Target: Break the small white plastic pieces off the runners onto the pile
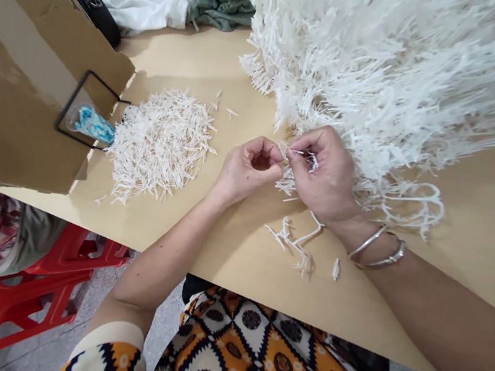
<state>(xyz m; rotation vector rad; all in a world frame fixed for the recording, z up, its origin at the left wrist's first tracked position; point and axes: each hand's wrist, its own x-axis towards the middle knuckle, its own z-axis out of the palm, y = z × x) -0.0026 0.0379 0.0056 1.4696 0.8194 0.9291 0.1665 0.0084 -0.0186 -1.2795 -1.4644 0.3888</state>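
My left hand (249, 169) and my right hand (327, 176) meet over the table, fingertips almost touching. Both are closed in a pinch on a small, thin white plastic piece (284, 150), mostly covered by the fingers. Just beyond my right hand rises a big heap of white branched plastic strands (396, 58). To the left of my left hand lies a smaller pile of short white plastic pieces (157, 143). Below the hands are a loose branched white strand (299, 239) and a little white bit (336, 269).
A cardboard box (14, 90) stands at the left, with a black wire frame (63, 127) and a clear cup with blue-and-white contents (94, 125) beside it. White cloth (152, 14) and green cloth (223, 3) lie behind. Red stools (36, 297) and a seated person are at the left.
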